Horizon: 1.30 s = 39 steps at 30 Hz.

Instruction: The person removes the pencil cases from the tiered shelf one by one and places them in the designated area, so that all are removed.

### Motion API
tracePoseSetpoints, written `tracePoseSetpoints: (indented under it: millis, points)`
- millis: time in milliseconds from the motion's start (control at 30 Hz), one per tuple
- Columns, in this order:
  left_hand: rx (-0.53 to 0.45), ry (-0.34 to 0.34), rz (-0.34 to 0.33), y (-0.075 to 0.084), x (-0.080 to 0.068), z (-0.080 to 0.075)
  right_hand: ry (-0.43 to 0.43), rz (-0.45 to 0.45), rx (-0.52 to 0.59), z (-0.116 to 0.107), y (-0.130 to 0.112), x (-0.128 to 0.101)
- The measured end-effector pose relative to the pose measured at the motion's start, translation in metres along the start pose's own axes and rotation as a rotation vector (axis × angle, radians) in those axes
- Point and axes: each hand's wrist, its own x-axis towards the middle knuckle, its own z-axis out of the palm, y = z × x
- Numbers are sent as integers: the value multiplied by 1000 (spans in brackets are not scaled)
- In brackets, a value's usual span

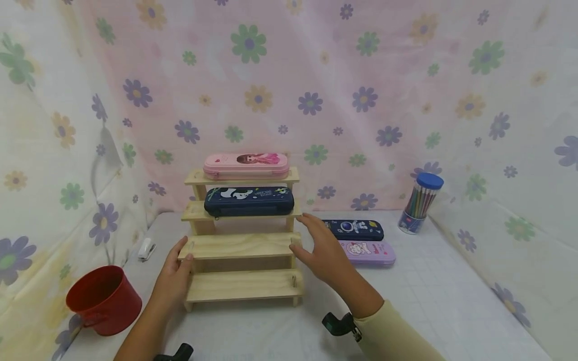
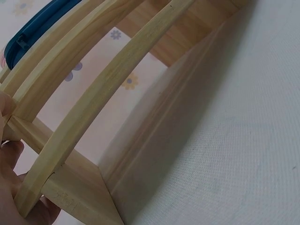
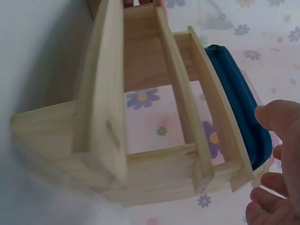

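A stepped wooden rack (image 1: 244, 286) with several shelves stands on the white-covered table. On its top shelf lies a pink pencil case (image 1: 246, 168) with a doll picture; a dark blue panda pencil case (image 1: 250, 201) lies one shelf below. My left hand (image 1: 173, 281) grips the left end of a lower shelf, thumb on top; in the left wrist view its fingers (image 2: 11, 152) wrap the wood. At the rack's right side my right hand (image 1: 322, 250) has its fingers spread and loosely bent, holding nothing. Its thumb overlaps the blue case in the right wrist view.
Right of the rack lie a navy astronaut pencil case (image 1: 356, 229) and a purple one (image 1: 370, 253). A blue-lidded tub of pencils (image 1: 420, 203) stands at the back right. At the left are a red cup (image 1: 106, 301) and a small white object (image 1: 146, 249). Flowered cloth hangs behind.
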Motion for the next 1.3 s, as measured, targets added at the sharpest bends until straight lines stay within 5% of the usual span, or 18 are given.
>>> tracePoseSetpoints:
  millis: [333, 800, 1300]
  points:
    - [-22, -6, 26, 0, 0, -1, 62, -108, -29, -2, -17, 29]
    - [-33, -9, 12, 1, -1, -1, 21, -172, -198, -1, -27, 73]
    - [-17, -16, 19, -2, 1, 0, 21, -103, -188, 9, -30, 87]
